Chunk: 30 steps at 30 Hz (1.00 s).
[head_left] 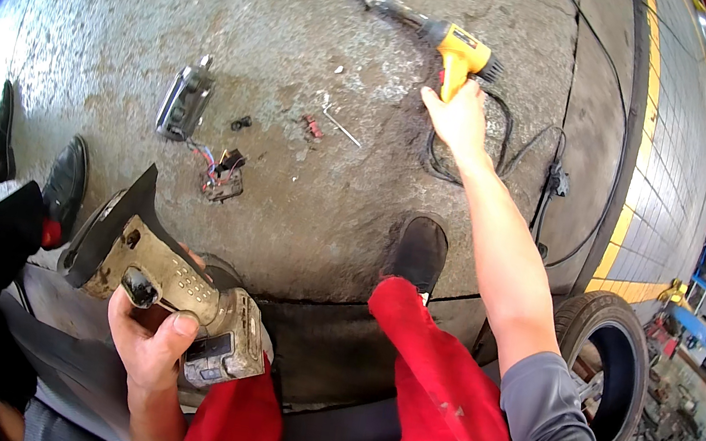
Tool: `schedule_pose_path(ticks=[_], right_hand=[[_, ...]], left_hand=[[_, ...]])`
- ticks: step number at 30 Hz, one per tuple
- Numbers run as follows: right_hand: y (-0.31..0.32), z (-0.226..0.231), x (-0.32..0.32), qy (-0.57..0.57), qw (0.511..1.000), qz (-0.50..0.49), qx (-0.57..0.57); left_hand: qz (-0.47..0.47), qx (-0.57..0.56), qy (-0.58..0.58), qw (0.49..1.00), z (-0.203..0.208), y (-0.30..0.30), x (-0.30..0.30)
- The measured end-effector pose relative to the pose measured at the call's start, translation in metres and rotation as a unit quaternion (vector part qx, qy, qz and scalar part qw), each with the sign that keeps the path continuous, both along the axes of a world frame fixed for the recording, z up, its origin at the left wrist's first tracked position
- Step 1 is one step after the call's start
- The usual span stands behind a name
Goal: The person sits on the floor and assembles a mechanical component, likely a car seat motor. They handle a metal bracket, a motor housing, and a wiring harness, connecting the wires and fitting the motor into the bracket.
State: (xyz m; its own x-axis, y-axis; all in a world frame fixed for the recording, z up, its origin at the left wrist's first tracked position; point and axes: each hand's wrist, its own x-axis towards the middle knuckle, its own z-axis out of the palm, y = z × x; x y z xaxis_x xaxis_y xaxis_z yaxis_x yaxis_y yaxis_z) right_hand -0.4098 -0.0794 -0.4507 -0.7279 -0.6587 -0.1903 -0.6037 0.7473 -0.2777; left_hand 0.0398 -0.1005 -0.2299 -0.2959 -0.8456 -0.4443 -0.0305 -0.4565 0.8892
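Left hand [148, 340] gripping a dirty cordless power tool [172, 271] near the left leg [235, 427], right hand [457, 119] closed around the handle [454, 75] of a yellow heat gun [468, 51] at the concrete floor [304, 241] ahead, small wired part [221, 184] and grey casing [184, 102] lying to its left.

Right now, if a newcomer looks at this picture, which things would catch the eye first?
Probably the bright yellow pistol-shaped tool, above the picture's centre, with the right hand on its handle. Next might come the red trousers at the lower edge, then the grimy battery-powered tool in the left hand, at lower left.
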Motion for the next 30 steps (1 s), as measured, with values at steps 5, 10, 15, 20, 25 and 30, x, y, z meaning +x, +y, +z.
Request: schedule_pose_path(ticks=[5, 10, 15, 20, 25, 30], right_hand=[[-0.007, 0.003, 0.009, 0.003, 1.0, -0.028, -0.005], [-0.024, -0.006, 0.005, 0.046, 0.997, -0.061, -0.007], [-0.035, -0.002, 0.007, 0.032, 0.994, -0.103, 0.026], [-0.033, 0.0, 0.01, 0.033, 0.993, -0.109, 0.043], [-0.022, 0.015, 0.013, -0.007, 0.996, -0.089, 0.019], [0.007, 0.033, 0.016, -0.008, 0.994, -0.069, -0.083]], left_hand=[[0.02, 0.033, -0.017, 0.999, -0.015, 0.005, 0.025], [0.017, 0.043, 0.003, 0.999, -0.021, 0.003, 0.021], [0.012, 0.066, 0.019, 0.998, -0.019, 0.003, 0.016], [0.009, 0.066, 0.027, 0.997, -0.021, 0.005, 0.015], [-0.003, 0.056, 0.013, 0.998, -0.024, 0.009, 0.014], [-0.011, 0.068, 0.008, 0.998, -0.039, 0.016, 0.005]])
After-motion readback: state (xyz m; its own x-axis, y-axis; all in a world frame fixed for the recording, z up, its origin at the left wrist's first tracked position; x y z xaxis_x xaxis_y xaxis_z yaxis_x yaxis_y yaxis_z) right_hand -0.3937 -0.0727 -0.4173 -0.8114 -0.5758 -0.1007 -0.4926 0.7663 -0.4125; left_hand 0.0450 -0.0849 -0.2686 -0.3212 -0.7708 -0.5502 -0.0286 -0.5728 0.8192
